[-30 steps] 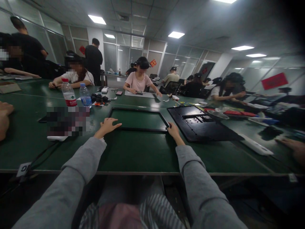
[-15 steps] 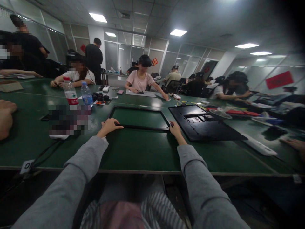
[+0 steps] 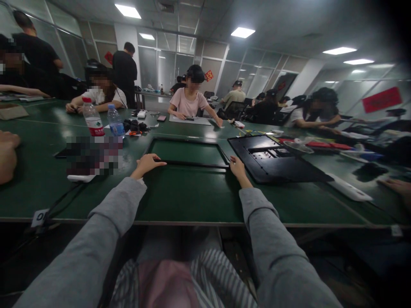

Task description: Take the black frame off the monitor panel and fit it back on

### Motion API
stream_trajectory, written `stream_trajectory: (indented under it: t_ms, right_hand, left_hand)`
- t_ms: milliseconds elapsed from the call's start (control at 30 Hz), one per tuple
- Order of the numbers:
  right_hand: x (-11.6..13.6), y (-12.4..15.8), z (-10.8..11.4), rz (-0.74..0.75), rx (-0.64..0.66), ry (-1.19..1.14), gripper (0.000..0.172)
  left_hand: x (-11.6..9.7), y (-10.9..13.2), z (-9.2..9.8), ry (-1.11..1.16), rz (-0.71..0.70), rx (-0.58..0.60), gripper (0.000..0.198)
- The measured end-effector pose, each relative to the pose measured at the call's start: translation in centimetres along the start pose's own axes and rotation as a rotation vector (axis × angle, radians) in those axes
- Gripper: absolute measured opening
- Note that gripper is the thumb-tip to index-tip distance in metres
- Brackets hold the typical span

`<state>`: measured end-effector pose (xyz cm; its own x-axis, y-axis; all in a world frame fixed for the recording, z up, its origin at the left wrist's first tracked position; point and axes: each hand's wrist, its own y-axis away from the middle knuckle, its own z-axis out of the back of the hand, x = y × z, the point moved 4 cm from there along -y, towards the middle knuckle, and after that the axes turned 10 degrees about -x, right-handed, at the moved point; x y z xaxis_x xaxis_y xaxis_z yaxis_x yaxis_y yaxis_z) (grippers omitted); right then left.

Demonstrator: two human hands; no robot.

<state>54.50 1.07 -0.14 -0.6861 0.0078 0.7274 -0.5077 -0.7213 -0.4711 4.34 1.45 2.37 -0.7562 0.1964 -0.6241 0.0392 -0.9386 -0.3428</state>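
Observation:
A black rectangular frame (image 3: 192,164) with an open middle is in front of me at the green table. My left hand (image 3: 145,166) grips its near left corner, thumb along the near bar and fingers around the side. At the near right corner, my right hand (image 3: 237,167) pinches the frame between thumb and fingers. The near bar looks slightly raised, with a faint reflection under its right part. Right of my right hand lies a large black panel (image 3: 285,169) with a recessed section of small metal parts.
On the left stand a red-capped bottle (image 3: 93,120) and a blue-capped bottle (image 3: 115,122), beside a pixelated item on a white base (image 3: 81,177). A white power strip (image 3: 349,188) lies right of the panel. Across the table (image 3: 186,196) sits a person in pink (image 3: 189,100); other people's hands show at both sides.
The whole view has shifted slightly upward as the head tilted. The frame's near bar seems to have risen a little. Both hands keep their hold on its corners.

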Motion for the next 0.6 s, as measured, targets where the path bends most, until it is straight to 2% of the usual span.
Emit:
stream_trajectory:
  t_ms: [100, 167, 267, 333, 400, 433, 500, 600]
  right_hand:
    - [0.2, -0.5, 1.1, 0.015, -0.084, -0.002, 0.049]
    - [0.4, -0.9, 2.6, 0.002, -0.187, 0.054, 0.054]
    - [0.5, -1.0, 6.1, -0.064, -0.417, 0.155, 0.064]
    - [0.2, -0.6, 9.0, -0.165, -0.600, 0.202, 0.072]
    - [-0.3, 0.1, 11.8, -0.285, -0.721, 0.220, 0.079]
    - [-0.5, 0.3, 13.0, -0.312, -0.729, 0.211, 0.081]
    - [-0.6, 0.3, 14.5, -0.260, -0.621, 0.163, 0.082]
    - [-0.7, 0.3, 15.7, -0.226, -0.522, 0.097, 0.081]
  left_hand:
    - [-0.5, 0.1, 0.3, -0.014, -0.030, 0.024, 0.055]
    - [-0.8, 0.2, 0.6, -0.015, -0.020, 0.032, 0.056]
    - [-0.8, 0.3, 0.7, -0.026, 0.053, 0.058, 0.055]
    - [-0.6, 0.2, 0.7, -0.025, 0.091, 0.063, 0.053]
    - [-0.3, 0.0, 0.7, -0.010, 0.102, 0.050, 0.052]
    - [-0.2, -0.1, 0.6, 0.001, 0.102, 0.041, 0.051]
    - [0.1, -0.3, 0.5, 0.024, 0.100, 0.021, 0.050]
    - [0.3, -0.5, 0.6, 0.052, 0.102, 0.002, 0.048]
